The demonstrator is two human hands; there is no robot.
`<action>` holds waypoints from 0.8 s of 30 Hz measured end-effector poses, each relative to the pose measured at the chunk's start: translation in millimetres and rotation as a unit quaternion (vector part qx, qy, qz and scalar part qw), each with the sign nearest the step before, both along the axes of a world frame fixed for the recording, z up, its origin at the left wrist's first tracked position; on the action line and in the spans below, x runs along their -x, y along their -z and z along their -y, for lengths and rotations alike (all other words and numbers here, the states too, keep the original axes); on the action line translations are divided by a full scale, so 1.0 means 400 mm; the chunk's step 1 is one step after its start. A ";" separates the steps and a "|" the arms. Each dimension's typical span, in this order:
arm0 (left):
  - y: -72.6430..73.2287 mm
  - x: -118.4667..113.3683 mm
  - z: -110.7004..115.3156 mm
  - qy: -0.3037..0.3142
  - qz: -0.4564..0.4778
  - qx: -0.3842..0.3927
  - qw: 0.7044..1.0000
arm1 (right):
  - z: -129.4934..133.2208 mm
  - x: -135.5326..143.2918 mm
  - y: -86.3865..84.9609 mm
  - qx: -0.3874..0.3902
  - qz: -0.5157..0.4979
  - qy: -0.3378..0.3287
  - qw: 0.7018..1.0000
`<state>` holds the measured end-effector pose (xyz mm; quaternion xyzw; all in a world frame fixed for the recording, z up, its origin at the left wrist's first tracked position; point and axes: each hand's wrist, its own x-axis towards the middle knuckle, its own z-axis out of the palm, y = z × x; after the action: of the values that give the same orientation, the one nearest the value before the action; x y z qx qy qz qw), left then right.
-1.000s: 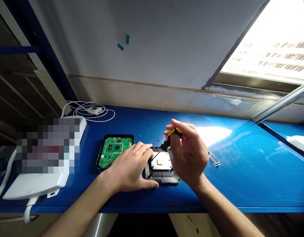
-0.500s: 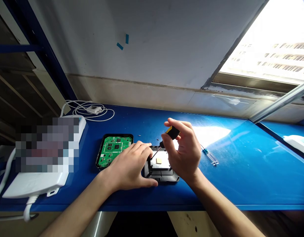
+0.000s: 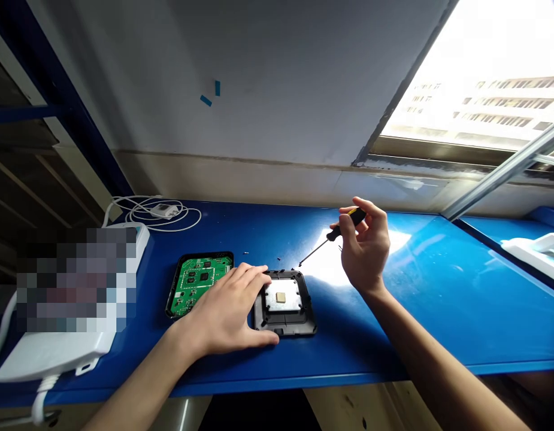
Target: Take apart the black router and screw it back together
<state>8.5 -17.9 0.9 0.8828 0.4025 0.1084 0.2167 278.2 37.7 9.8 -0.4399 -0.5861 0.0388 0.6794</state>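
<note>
My left hand grips the left side of a black plastic cover, fingers along its upper left and thumb at its lower edge. Inside the cover lies a silver metal plate with a small tan pad in its middle. In my right hand is a screwdriver with a black and yellow handle. It slants down to the left, its dark tip near the cover's upper right edge; whether a screw clings to it I cannot tell. Two small screws, one silver and one dark, lie behind the cover.
A green circuit board in a black shell is left of my left hand. Further left stands a white power strip, partly under a blurred patch. A coiled white cable with an adapter lies at the back left. Sunlight glares on the blue table.
My right hand has lifted the screwdriver off the metal plate and moved it right and away, past the cover's far edge. My left hand stays on the cover. The view has shifted slightly.
</note>
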 end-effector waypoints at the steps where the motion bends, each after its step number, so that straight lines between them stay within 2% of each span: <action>1: -0.001 0.001 0.000 -0.002 0.002 0.007 1.000 | -0.006 -0.010 0.008 0.018 -0.023 -0.003 1.000; 5: -0.011 0.008 -0.003 0.000 0.002 0.034 0.999 | -0.022 -0.029 0.038 0.079 -0.088 -0.009 0.993; 9: -0.041 -0.003 -0.017 -0.018 -0.011 0.029 0.999 | -0.027 -0.026 0.049 0.091 -0.092 -0.015 0.991; 14: -0.075 -0.087 -0.070 -0.029 -0.008 -0.056 0.998 | -0.023 -0.023 0.038 0.091 -0.120 -0.029 0.988; 19: -0.072 -0.190 -0.133 -0.038 -0.041 -0.097 0.994 | -0.018 -0.022 0.031 0.085 -0.160 -0.042 0.983; 24: -0.067 -0.220 -0.162 -0.031 -0.040 -0.096 0.994 | -0.017 -0.025 0.031 0.080 -0.165 -0.045 0.982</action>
<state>96.7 47.0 27.7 0.8901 0.4260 0.1174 0.1114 288.1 44.6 -2.4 -0.4535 -0.4802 0.1878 0.7270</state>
